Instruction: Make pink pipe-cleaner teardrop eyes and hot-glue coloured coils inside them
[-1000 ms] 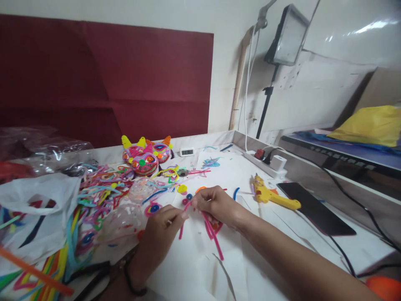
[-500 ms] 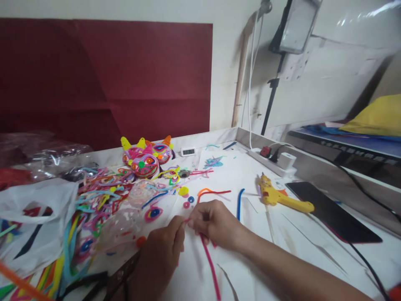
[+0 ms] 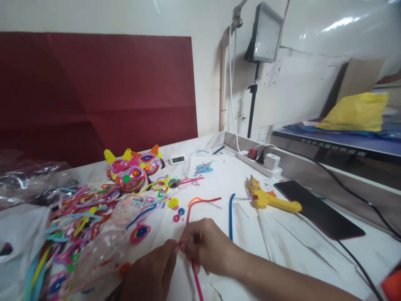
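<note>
My left hand (image 3: 153, 267) and my right hand (image 3: 208, 246) meet at their fingertips low in the middle of the view. Both are closed in a pinch on a thin pink pipe cleaner (image 3: 179, 244), mostly hidden by the fingers. A longer pink pipe cleaner (image 3: 196, 282) runs from under my right hand towards the bottom edge. Beyond that hand shows a bent red pipe cleaner (image 3: 205, 200); whether the two are one piece I cannot tell. To the right lies a blue pipe cleaner (image 3: 231, 219) with a hooked top.
Decorated colourful animal masks (image 3: 130, 175) stand behind a pile of pipe cleaners (image 3: 78, 217) on the left. On the right are a yellow glue gun (image 3: 266, 200), a black phone (image 3: 316, 209) and a power strip (image 3: 260, 165). A small digital clock (image 3: 178, 159) sits at the back.
The view has turned a little to the right and up, so the table things sit further left and lower. Both hands keep their pinch, with little change between them.
</note>
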Available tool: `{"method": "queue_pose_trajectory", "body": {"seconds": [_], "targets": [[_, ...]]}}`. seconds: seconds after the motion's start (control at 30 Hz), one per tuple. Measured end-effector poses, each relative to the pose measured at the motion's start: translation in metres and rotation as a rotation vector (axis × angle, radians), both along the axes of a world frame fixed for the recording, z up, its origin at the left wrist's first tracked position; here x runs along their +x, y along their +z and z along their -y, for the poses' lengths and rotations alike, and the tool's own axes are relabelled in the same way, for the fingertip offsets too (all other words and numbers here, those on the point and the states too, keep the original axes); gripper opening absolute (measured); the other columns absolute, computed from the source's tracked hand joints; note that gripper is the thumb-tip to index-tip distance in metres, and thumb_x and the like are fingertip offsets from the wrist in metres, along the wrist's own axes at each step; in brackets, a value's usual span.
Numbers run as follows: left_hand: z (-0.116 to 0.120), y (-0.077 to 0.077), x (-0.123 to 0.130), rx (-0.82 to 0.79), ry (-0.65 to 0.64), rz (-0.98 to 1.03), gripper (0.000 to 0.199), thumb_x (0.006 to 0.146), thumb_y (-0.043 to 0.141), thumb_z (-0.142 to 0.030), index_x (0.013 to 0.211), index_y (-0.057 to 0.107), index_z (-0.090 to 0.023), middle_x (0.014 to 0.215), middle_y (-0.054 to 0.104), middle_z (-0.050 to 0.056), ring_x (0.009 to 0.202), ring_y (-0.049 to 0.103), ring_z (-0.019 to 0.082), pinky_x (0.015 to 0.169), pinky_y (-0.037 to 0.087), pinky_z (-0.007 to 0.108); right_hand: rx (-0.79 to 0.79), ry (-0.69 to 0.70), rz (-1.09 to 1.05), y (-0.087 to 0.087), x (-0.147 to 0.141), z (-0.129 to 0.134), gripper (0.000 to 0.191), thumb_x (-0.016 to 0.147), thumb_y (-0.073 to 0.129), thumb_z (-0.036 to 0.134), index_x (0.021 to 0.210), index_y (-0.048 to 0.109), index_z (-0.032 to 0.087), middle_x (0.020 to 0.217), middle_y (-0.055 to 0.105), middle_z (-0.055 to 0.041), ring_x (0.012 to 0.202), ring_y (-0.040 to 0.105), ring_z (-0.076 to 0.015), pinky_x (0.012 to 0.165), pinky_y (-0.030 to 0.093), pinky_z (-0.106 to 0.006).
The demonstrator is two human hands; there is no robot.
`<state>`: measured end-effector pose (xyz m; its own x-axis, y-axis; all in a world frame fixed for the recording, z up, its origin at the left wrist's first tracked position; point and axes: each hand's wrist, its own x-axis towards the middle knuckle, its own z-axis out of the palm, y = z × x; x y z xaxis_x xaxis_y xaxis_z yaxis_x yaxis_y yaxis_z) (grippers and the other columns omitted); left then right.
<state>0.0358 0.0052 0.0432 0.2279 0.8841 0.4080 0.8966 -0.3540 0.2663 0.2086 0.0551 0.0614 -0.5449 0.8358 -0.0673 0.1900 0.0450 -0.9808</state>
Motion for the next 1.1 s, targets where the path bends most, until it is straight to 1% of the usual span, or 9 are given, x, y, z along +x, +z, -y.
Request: {"method": "queue_pose_trajectory", "body": {"seconds": [0.1,0.23,0.4,0.57,0.67,0.8,0.87,1.03,1.1], "targets": [[-0.002,-0.009,-0.008,0.058,-0.065,-0.044,0.026,0.096,0.037,-0.032,0.082,0.059,-0.028,0.068,0.071,-0.001,0.060,0.070,0.017,0.051,0.046,0.021,0.000,-0.014,0.013,0.002,-0.003,0.003,0.018,0.068,0.048,0.002,0.061,0.055,0.018,0.042,0.050,0.0071,0.031,0.045,-0.0067,0.027,0.034,-0.014],[-0.003,-0.023,-0.008,0.084,0.005,-0.066,0.029,0.097,0.031,-0.033,0.094,0.059,-0.028,0.065,0.071,0.000,0.058,0.070,0.019,0.051,0.048,0.024,-0.009,-0.050,0.021,0.004,-0.007,0.006,0.020,0.069,0.047,0.002,0.061,0.054,0.018,0.040,0.047,0.0073,0.031,0.047,-0.0079,0.026,0.034,-0.014],[-0.004,-0.027,-0.003,0.103,0.044,-0.003,0.033,0.098,0.027,-0.034,0.089,0.058,-0.027,0.061,0.069,-0.001,0.054,0.068,0.018,0.049,0.046,0.024,-0.021,-0.066,0.021,0.005,-0.008,0.006,0.017,0.073,0.049,0.005,0.063,0.054,0.018,0.042,0.047,0.0073,0.030,0.043,-0.0065,0.026,0.036,-0.014],[-0.004,-0.026,-0.001,0.161,0.107,-0.042,0.041,0.099,0.022,-0.042,0.088,0.059,-0.027,0.053,0.066,-0.003,0.047,0.066,0.017,0.044,0.041,0.024,0.021,-0.087,0.031,0.002,-0.008,0.006,0.018,0.070,0.052,0.004,0.059,0.053,0.018,0.040,0.046,0.0068,0.029,0.043,-0.0069,0.024,0.031,-0.013],[-0.003,-0.023,0.003,0.146,0.120,-0.027,0.040,0.099,0.023,-0.040,0.086,0.058,-0.027,0.053,0.065,-0.004,0.047,0.066,0.017,0.046,0.041,0.024,0.012,-0.104,0.012,-0.001,-0.010,0.007,0.018,0.071,0.051,0.005,0.059,0.050,0.019,0.038,0.045,0.0072,0.029,0.044,-0.0083,0.024,0.032,-0.014],[-0.002,-0.016,0.006,0.087,0.159,0.060,0.028,0.096,0.033,-0.032,0.084,0.057,-0.027,0.051,0.064,-0.005,0.047,0.065,0.018,0.047,0.040,0.024,-0.025,-0.088,-0.060,-0.008,-0.014,0.006,0.018,0.079,0.048,0.011,0.063,0.049,0.019,0.042,0.050,0.0058,0.032,0.048,-0.0099,0.027,0.038,-0.017],[-0.003,-0.012,0.007,0.046,0.163,0.096,0.025,0.093,0.036,-0.030,0.084,0.058,-0.028,0.049,0.062,-0.005,0.046,0.064,0.017,0.046,0.038,0.023,-0.016,-0.087,-0.089,-0.012,-0.014,0.005,0.017,0.081,0.048,0.016,0.065,0.050,0.019,0.044,0.052,0.0053,0.032,0.049,-0.0098,0.028,0.039,-0.018],[-0.002,0.001,0.012,-0.149,0.139,0.286,0.026,0.092,0.037,-0.037,0.085,0.060,-0.026,0.039,0.052,-0.008,0.034,0.054,0.014,0.042,0.034,0.022,0.031,-0.101,-0.114,-0.018,-0.012,-0.001,0.016,0.082,0.052,0.023,0.066,0.051,0.020,0.044,0.052,0.0052,0.031,0.046,-0.0097,0.028,0.036,-0.019],[-0.002,0.005,0.012,-0.182,0.147,0.319,0.029,0.093,0.036,-0.037,0.081,0.060,-0.025,0.039,0.049,-0.008,0.034,0.052,0.014,0.043,0.034,0.022,0.041,-0.114,-0.118,-0.019,-0.012,-0.003,0.017,0.081,0.053,0.024,0.065,0.050,0.020,0.043,0.052,0.0053,0.030,0.046,-0.0099,0.028,0.036,-0.019]]}}
